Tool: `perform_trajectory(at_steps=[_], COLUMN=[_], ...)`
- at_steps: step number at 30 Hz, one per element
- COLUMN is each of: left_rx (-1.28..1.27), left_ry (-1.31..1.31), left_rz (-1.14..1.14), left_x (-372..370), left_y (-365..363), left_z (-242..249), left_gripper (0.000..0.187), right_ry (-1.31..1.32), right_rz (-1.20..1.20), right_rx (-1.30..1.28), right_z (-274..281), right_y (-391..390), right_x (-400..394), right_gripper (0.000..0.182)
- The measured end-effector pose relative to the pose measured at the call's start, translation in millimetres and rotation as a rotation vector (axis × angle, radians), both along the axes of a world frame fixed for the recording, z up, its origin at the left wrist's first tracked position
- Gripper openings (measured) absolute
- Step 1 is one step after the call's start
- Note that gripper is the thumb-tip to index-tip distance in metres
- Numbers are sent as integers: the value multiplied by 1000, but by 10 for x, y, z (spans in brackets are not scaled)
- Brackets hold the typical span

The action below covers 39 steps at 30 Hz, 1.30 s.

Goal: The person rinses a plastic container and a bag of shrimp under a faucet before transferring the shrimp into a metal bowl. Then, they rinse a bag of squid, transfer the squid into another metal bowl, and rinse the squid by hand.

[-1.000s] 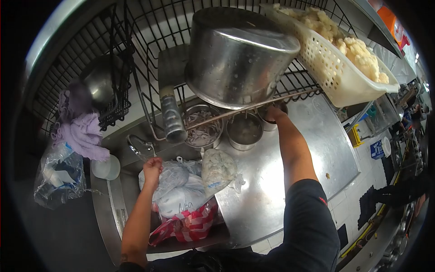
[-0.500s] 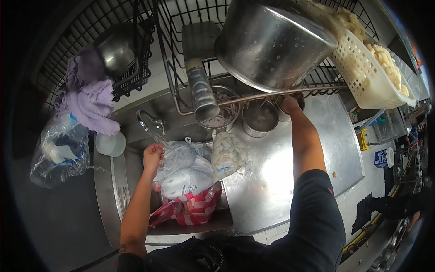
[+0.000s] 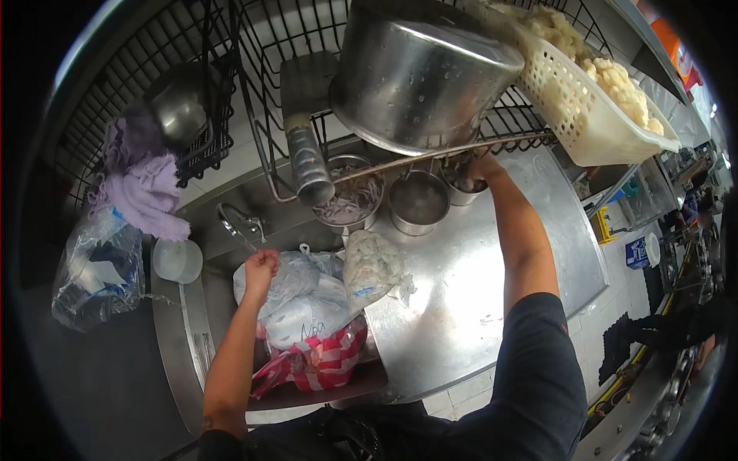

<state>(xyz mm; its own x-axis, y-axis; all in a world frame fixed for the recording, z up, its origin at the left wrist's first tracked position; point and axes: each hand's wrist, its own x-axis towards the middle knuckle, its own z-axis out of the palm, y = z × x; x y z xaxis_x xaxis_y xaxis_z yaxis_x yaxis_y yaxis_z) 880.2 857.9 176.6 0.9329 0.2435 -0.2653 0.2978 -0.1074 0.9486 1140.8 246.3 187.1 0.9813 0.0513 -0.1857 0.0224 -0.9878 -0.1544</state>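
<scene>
While the left hand (image 3: 261,267) is pinching the clear bag (image 3: 288,280) shut, the right hand (image 3: 484,167) is gripping the small steel cup (image 3: 463,189); lifting it level avoids spills

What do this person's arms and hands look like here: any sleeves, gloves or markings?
Both hands, the left hand and the right hand, are bare, with no gloves. The forearms are uncovered. A dark short sleeve with a small red mark covers the right upper arm. No rings or watch can be made out.
</scene>
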Motion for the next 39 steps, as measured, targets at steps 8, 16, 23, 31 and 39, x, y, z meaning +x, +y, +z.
perform_trajectory(at_steps=[8, 16, 23, 31, 39], left_rx=[17, -7, 22, 69, 74], left_ry=[47, 91, 128, 70, 39], left_rz=[10, 39, 49, -9, 34], left_x=[-90, -251, -208, -83, -42], left_y=[-45, 199, 137, -62, -18], left_z=[41, -107, -22, -68, 70], left_gripper=[13, 14, 15, 16, 14], right_ry=[260, 113, -249, -282, 43], right_rz=[38, -95, -234, -256, -191], right_rx=[-267, -143, 14, 214, 412], right_z=[-37, 100, -310, 22, 430], right_y=[412, 567, 208, 122, 122], right_x=[-252, -435, -147, -199, -204], right_gripper=[44, 50, 46, 69, 74])
